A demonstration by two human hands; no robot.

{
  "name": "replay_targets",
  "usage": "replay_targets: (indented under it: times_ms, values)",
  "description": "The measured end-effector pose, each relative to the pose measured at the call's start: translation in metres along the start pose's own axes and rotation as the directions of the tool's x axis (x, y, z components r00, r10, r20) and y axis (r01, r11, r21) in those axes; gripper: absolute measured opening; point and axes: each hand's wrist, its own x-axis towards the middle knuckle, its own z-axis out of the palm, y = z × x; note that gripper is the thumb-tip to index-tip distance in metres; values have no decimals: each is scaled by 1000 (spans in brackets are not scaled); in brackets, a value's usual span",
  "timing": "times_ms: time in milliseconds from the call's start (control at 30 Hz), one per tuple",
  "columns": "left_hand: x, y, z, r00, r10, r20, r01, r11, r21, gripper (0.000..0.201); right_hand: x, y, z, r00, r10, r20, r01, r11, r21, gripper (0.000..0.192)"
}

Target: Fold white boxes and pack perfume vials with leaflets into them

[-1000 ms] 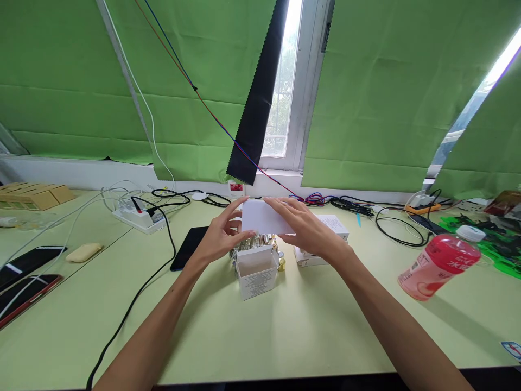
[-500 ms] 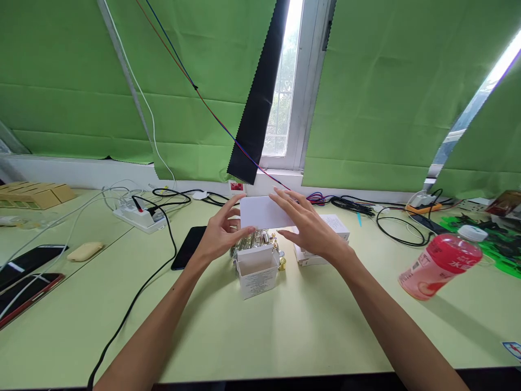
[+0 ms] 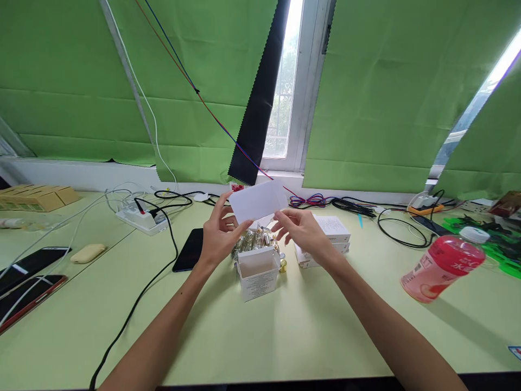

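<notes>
Both my hands hold a white folded sheet of paper (image 3: 257,201) up above the table. My left hand (image 3: 218,234) pinches its lower left edge and my right hand (image 3: 303,232) grips its lower right edge. Below them stands a small open white carton (image 3: 258,274) with several shiny metal pieces (image 3: 254,239) piled behind it. A small gold piece (image 3: 282,265) lies at the carton's right side.
Stacked white boxes (image 3: 328,239) sit right of my hands, a black phone (image 3: 188,250) to the left. A pink bottle (image 3: 442,262) lies tilted at the right. A power strip (image 3: 140,218) with cables, two phones (image 3: 28,274) and a yellow case (image 3: 87,252) occupy the left.
The paper has been lifted and tilted, its face turned toward me. My right hand slid from on top of it to its lower right edge.
</notes>
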Motion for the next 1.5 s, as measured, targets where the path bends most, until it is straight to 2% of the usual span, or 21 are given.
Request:
replay_targets:
  times_ms: [67, 133, 233, 400, 567, 667, 833, 1000, 1133, 1233, 1367, 1500]
  values:
    - [-1, -1, -1, 996, 83, -13, -81, 993, 91, 85, 4, 1, 3, 990, 123, 67, -134, 970, 205, 37]
    - [-2, -3, -3, 980, 200, -17, -193, 963, 190, 80, 6, 2, 5, 977, 184, 111, -213, 903, 374, 39]
    - [-3, -8, -4, 919, 394, 11, -377, 870, 318, 72, 5, -1, 8, 960, 236, 153, -281, 787, 549, 40]
    - [-1, -13, -3, 781, 615, 109, -592, 674, 441, 70, 5, -8, 16, 943, 255, 213, -330, 643, 691, 39]
    - [-1, -17, -5, 710, 681, 177, -669, 576, 470, 68, 5, -17, 21, 930, 329, 165, -337, 579, 742, 26]
    - [-1, -16, -5, 691, 691, 211, -692, 550, 467, 65, 4, -20, 22, 931, 341, 130, -316, 576, 754, 23]
    - [-2, -11, -5, 669, 705, 236, -704, 498, 507, 62, 3, -21, 24, 958, 271, 93, -253, 644, 722, 26]
    - [-1, -8, -3, 668, 713, 213, -711, 525, 468, 57, 2, -23, 27, 951, 293, 99, -267, 615, 742, 31]
    - [-2, -7, -1, 648, 733, 207, -722, 502, 476, 60, 0, -22, 27, 939, 324, 118, -299, 595, 746, 36]
    - [-2, -9, -2, 652, 727, 218, -717, 495, 491, 58, -1, -22, 27, 937, 332, 111, -298, 592, 749, 38]
    - [-3, -12, -3, 685, 689, 239, -695, 519, 497, 53, -2, -21, 28, 936, 339, 89, -291, 608, 738, 39]
    - [-3, -13, -3, 662, 709, 244, -718, 505, 478, 61, -2, -20, 28, 936, 342, 78, -284, 610, 740, 37]
